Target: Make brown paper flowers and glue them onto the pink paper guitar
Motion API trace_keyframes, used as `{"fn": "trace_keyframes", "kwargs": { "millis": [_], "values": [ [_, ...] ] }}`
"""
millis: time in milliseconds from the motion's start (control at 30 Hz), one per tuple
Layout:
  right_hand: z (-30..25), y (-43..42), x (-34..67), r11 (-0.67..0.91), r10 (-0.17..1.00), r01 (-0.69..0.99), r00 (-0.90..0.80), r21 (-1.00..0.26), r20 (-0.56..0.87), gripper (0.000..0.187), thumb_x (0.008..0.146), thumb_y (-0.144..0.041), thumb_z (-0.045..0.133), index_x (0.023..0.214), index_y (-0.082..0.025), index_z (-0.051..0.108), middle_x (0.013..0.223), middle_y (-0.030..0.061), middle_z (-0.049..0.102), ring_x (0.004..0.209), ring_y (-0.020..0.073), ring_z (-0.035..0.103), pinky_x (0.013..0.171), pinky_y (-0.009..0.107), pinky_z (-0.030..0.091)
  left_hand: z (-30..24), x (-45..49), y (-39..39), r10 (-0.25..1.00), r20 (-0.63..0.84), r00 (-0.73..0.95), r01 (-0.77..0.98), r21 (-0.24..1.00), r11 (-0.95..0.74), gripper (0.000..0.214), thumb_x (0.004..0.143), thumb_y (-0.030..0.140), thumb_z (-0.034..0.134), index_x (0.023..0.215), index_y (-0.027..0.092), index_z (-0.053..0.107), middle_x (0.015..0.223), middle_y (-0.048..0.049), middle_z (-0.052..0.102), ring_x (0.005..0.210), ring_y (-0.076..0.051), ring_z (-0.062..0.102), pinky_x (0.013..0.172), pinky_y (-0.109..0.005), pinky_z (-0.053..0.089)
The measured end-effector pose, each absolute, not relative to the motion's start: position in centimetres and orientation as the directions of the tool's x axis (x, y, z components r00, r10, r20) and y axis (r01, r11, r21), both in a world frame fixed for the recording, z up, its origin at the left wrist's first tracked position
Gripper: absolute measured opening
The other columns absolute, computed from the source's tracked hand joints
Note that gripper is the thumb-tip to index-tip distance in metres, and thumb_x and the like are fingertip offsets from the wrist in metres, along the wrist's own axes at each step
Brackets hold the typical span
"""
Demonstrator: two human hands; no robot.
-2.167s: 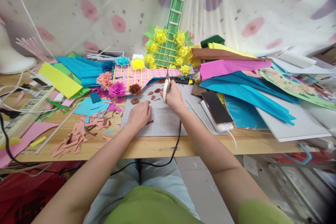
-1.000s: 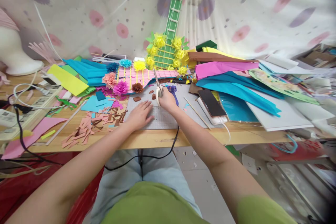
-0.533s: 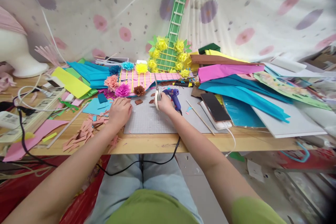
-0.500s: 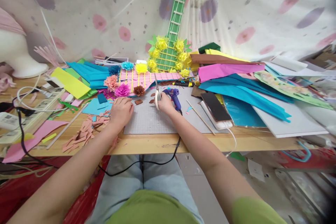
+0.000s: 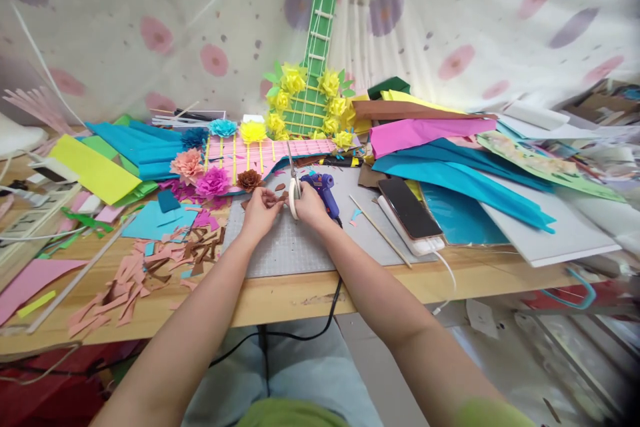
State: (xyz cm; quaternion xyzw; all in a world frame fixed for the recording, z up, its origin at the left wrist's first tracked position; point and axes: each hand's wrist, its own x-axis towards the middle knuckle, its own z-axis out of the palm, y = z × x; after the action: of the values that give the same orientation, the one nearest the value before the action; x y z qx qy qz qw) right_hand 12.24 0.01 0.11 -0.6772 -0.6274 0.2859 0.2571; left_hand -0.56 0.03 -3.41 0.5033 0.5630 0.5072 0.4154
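My right hand (image 5: 309, 205) grips white-handled scissors (image 5: 293, 177), blades pointing up and away. My left hand (image 5: 260, 208) is pinched on a small brown paper piece (image 5: 271, 196) right beside the scissors' handles. Both hands hover over a grey cutting mat (image 5: 300, 247). More brown paper bits (image 5: 280, 187) lie on the mat just beyond my fingers. A brown paper flower (image 5: 249, 179) sits behind my left hand, at the edge of a pink and green paper guitar (image 5: 280, 150) trimmed with paper flowers.
A blue glue gun (image 5: 325, 190) lies just right of my right hand, its black cord running off the table edge. A phone (image 5: 407, 207) and a thin wooden stick (image 5: 379, 230) lie further right. Coloured paper sheets (image 5: 450, 160) pile up right; pink and brown scraps (image 5: 150, 263) litter the left.
My left hand left the scraps at the mat's left edge and came in beside the scissors, now pinching a brown piece. The right hand kept hold of the scissors. The view shifted slightly.
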Motion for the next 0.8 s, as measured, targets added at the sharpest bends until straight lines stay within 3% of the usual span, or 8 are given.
{"fn": "trace_keyframes", "kwargs": {
  "millis": [133, 300, 367, 433, 600, 800],
  "values": [
    [0.3, -0.1, 12.4, -0.015, 1.0, 0.61, -0.003, -0.793, -0.021, 0.031, 0.073, -0.036, 0.067, 0.096, -0.02, 0.055, 0.092, 0.0062, 0.066, 0.087, 0.0217, 0.063, 0.077, 0.034, 0.049, -3.0, -1.2, 0.4, 0.982, 0.033, -0.184, 0.143, 0.99, -0.006, 0.032, 0.062, 0.016, 0.068, 0.08, 0.021, 0.042, 0.065, 0.0058, 0.057, 0.058, -0.01, 0.057, 0.059, -0.023, 0.043],
    [3.0, 0.4, 16.3, 0.194, 0.959, 0.413, 0.111, -0.89, 0.26, 0.037, 0.081, -0.05, 0.056, 0.102, -0.02, 0.054, 0.084, 0.0033, 0.064, 0.074, 0.0154, 0.06, 0.069, 0.03, 0.049, -3.0, -1.9, 0.3, 0.972, 0.107, -0.209, 0.306, 0.951, -0.039, 0.032, 0.063, 0.021, 0.07, 0.08, 0.022, 0.043, 0.066, 0.0052, 0.057, 0.062, -0.012, 0.058, 0.062, -0.024, 0.042],
    [4.7, 0.7, 19.0, 0.252, 0.915, 0.461, 0.172, -0.851, 0.365, 0.039, 0.084, -0.053, 0.049, 0.104, -0.02, 0.055, 0.084, 0.0035, 0.063, 0.075, 0.0157, 0.06, 0.069, 0.03, 0.048, -3.1, -2.1, 0.2, 0.974, 0.12, -0.193, 0.391, 0.92, -0.036, 0.029, 0.066, 0.022, 0.069, 0.082, 0.022, 0.046, 0.067, 0.004, 0.06, 0.065, -0.014, 0.06, 0.063, -0.025, 0.042],
    [5.9, 0.7, 21.7, 0.187, 0.89, 0.6, 0.231, -0.778, 0.393, 0.041, 0.083, -0.055, 0.048, 0.1, -0.019, 0.057, 0.083, 0.0045, 0.064, 0.078, 0.0176, 0.06, 0.069, 0.03, 0.047, -3.2, -2.0, 0.1, 0.979, 0.124, -0.159, 0.454, 0.89, -0.039, 0.025, 0.069, 0.022, 0.067, 0.087, 0.022, 0.05, 0.072, 0.0022, 0.064, 0.07, -0.015, 0.062, 0.066, -0.026, 0.043],
    [5.0, 0.0, 25.1, -0.192, 0.948, 0.886, 0.279, -0.422, 0.154, 0.033, 0.076, -0.048, 0.059, 0.084, -0.016, 0.062, 0.084, 0.0099, 0.067, 0.084, 0.0243, 0.062, 0.071, 0.031, 0.044, -2.9, -1.5, -0.1, 0.984, 0.121, -0.132, 0.594, 0.805, -0.019, 0.015, 0.074, 0.025, 0.065, 0.088, 0.022, 0.06, 0.086, -0.0022, 0.071, 0.082, -0.018, 0.065, 0.072, -0.029, 0.044],
    [1.9, -0.7, 24.5, -0.304, 0.953, 0.928, 0.299, -0.216, -0.056, 0.039, 0.072, -0.043, 0.062, 0.099, -0.015, 0.058, 0.1, 0.0148, 0.067, 0.095, 0.0277, 0.064, 0.073, 0.031, 0.045, -2.9, -1.5, -0.1, 0.984, 0.14, -0.107, 0.599, 0.799, -0.049, 0.008, 0.077, 0.026, 0.061, 0.083, 0.022, 0.065, 0.085, -0.0031, 0.072, 0.082, -0.019, 0.065, 0.073, -0.029, 0.045]
  ]
}}
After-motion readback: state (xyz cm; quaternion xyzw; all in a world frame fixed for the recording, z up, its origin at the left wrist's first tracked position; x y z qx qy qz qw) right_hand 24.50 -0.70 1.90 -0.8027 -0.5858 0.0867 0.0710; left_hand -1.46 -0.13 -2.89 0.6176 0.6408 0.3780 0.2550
